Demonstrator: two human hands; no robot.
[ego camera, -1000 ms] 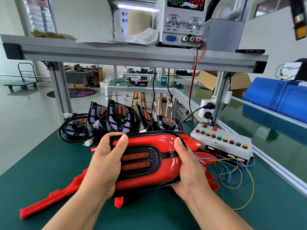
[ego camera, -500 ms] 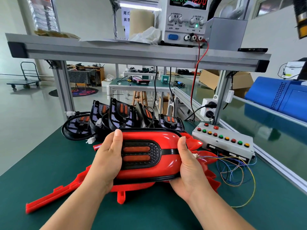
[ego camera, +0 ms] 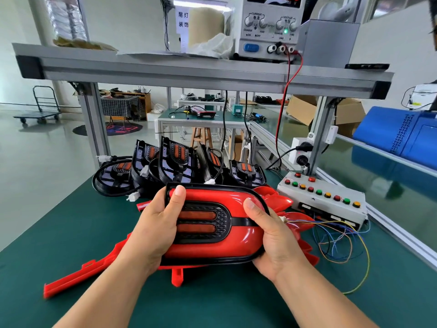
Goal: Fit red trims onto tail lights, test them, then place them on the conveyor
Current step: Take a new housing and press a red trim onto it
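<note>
Left hand (ego camera: 160, 223) and right hand (ego camera: 276, 237) each grip one end of a tail light (ego camera: 201, 223), held low over the surface (ego camera: 71, 223). Its red trim (ego camera: 236, 242) looks seated, so fitting seems near done on this unit, with test and conveyor left. On the surface: spare trims (ego camera: 78, 278), bare lights pile (ego camera: 177, 162), button box (ego camera: 324, 200), wires (ego camera: 340, 245). Conveyor (ego camera: 369, 171) at right; power supply (ego camera: 267, 27) on the shelf (ego camera: 189, 72) above.

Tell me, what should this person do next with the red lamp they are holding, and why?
Probably plug in the loose wires for testing. The red trim looks seated all round the tail light, the left hand and right hand grip it, and the white plug lies by the right hand, near the button box.
</note>
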